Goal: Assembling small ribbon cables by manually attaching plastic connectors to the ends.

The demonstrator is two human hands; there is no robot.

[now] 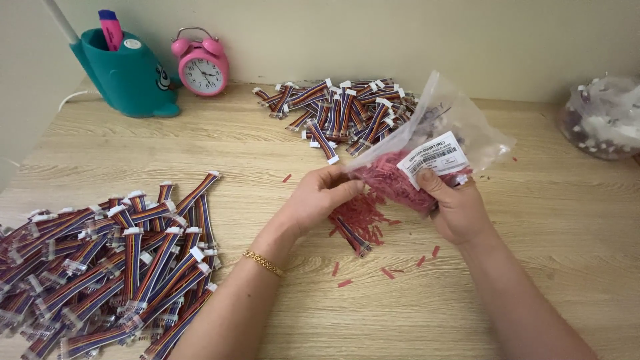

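Clear plastic bag of small red tubes [427, 157] was pinched at its mouth by left hand [320, 197] & gripped underneath by right hand [460, 207], above wooden table [533, 267] w/ spilled red pieces.

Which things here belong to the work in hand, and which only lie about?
In use:
left hand
right hand
clear bag of red pieces
red pieces on the table
cable under them

Lying about:
pink alarm clock
teal pen holder
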